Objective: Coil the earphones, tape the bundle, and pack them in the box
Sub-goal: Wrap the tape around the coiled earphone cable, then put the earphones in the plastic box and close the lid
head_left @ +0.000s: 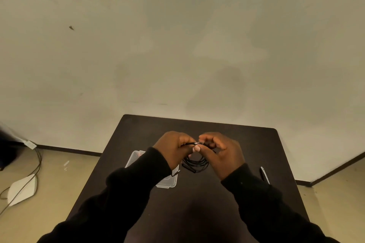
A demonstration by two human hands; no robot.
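Note:
Black earphones (pixel 195 163) hang in several loose loops between my hands, a little above the dark table (pixel 197 199). My left hand (pixel 173 147) pinches the top of the cable loops. Facing it, my right hand (pixel 221 154) pinches the same cable near a small shiny end between my fingertips. A clear plastic box (pixel 167 180) lies on the table under my left wrist, mostly hidden by my sleeve. I cannot make out any tape.
A slim dark pen-like thing with a silver edge (pixel 264 174) lies near the table's right side. The table stands against a pale wall. On the floor to the left lie a white flat device (pixel 22 189) and cables (pixel 37 163).

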